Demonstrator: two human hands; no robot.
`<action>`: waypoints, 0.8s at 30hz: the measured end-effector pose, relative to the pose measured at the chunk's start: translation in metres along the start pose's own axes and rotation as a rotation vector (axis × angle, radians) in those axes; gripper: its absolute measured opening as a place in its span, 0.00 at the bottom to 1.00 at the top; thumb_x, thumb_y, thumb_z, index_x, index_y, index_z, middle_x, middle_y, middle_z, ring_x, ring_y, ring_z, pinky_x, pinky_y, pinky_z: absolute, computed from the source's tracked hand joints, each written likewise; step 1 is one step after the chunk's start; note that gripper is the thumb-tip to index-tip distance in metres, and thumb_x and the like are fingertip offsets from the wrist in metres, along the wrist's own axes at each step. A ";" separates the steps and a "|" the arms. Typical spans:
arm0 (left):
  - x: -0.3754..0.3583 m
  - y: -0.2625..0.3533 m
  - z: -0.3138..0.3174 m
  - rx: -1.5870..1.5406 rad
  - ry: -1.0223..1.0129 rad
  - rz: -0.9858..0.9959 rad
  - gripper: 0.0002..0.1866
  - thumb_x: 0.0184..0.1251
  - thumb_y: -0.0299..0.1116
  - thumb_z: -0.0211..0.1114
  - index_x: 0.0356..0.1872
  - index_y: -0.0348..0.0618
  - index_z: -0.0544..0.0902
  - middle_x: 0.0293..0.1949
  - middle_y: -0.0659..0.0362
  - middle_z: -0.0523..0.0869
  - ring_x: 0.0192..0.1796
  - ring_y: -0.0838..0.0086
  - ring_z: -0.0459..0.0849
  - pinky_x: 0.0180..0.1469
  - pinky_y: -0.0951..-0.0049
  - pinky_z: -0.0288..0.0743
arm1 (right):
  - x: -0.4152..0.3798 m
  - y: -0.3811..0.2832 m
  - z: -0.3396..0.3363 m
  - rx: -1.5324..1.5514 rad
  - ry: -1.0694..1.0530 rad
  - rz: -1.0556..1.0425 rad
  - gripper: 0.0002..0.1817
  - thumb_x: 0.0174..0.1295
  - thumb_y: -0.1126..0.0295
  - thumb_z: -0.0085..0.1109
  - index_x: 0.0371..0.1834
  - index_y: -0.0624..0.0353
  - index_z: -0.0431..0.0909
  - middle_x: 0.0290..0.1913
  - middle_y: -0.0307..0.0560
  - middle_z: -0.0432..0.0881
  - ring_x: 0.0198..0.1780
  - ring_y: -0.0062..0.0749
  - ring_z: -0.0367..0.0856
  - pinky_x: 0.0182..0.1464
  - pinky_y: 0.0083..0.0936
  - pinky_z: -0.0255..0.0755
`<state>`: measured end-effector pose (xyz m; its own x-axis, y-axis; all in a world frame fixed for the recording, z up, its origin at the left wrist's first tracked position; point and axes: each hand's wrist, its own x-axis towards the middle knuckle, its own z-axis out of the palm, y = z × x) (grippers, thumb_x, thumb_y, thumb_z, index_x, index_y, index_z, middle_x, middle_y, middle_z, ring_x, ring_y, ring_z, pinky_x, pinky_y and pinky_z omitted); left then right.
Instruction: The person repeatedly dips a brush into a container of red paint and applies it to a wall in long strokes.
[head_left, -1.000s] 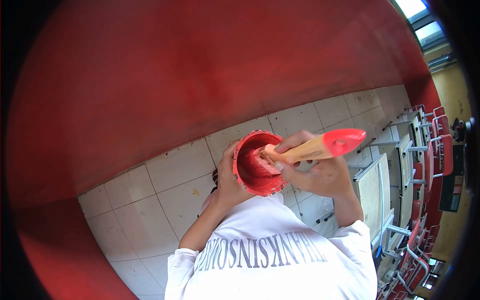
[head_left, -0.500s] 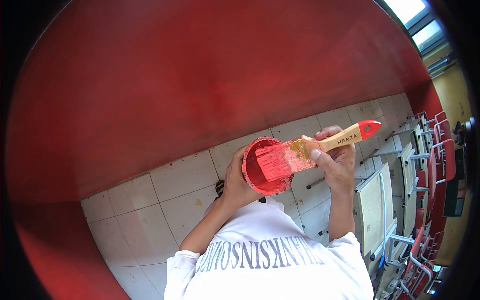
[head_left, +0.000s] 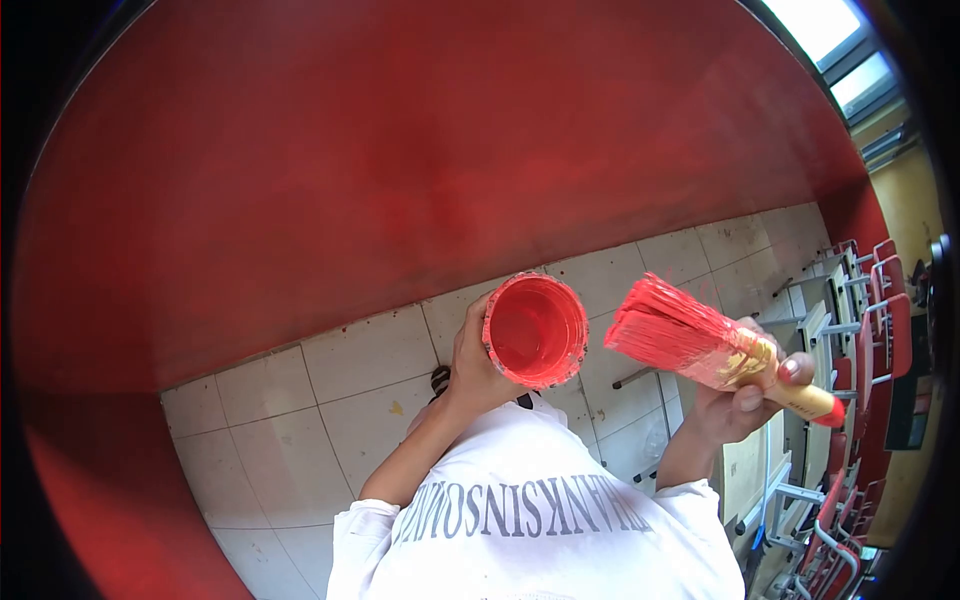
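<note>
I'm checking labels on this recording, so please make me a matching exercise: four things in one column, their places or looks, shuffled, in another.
1. paintbrush
2. round cup
3. floor tiles
4. big wall

A. whitish, with dark joints
B. held in the left hand
C. flat and red
D. held in the right hand

Right pairs: 1-D, 2-B, 3-A, 4-C

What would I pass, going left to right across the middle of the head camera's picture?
Left hand → red paint cup → paint-covered brush → red chair backs.
</note>
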<state>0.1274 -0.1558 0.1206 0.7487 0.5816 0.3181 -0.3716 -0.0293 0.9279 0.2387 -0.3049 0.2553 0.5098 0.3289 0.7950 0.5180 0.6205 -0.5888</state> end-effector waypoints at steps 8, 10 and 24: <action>0.001 0.008 -0.003 0.125 0.060 0.087 0.50 0.28 0.37 0.82 0.57 0.40 0.62 0.52 0.52 0.76 0.52 0.66 0.78 0.54 0.67 0.72 | -0.053 0.021 0.000 -0.197 -0.144 0.224 0.19 0.55 0.72 0.62 0.45 0.51 0.64 0.35 0.44 0.75 0.37 0.29 0.74 0.40 0.25 0.70; 0.002 0.008 -0.002 0.154 0.052 0.092 0.50 0.28 0.38 0.83 0.57 0.40 0.62 0.52 0.52 0.76 0.52 0.66 0.78 0.54 0.67 0.72 | -0.050 0.016 0.005 -0.083 -0.003 0.259 0.19 0.54 0.72 0.63 0.45 0.51 0.63 0.35 0.44 0.74 0.36 0.28 0.73 0.39 0.23 0.68; 0.009 0.007 -0.004 0.107 0.090 0.022 0.49 0.24 0.36 0.83 0.55 0.45 0.65 0.53 0.58 0.74 0.53 0.71 0.75 0.54 0.68 0.71 | -0.040 0.026 0.011 -0.122 -0.049 0.183 0.17 0.54 0.79 0.60 0.44 0.57 0.66 0.29 0.46 0.76 0.29 0.27 0.75 0.33 0.24 0.71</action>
<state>0.1295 -0.1478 0.1288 0.6872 0.6502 0.3241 -0.3226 -0.1265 0.9380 0.2239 -0.2939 0.2103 0.5703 0.4644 0.6776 0.5005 0.4576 -0.7349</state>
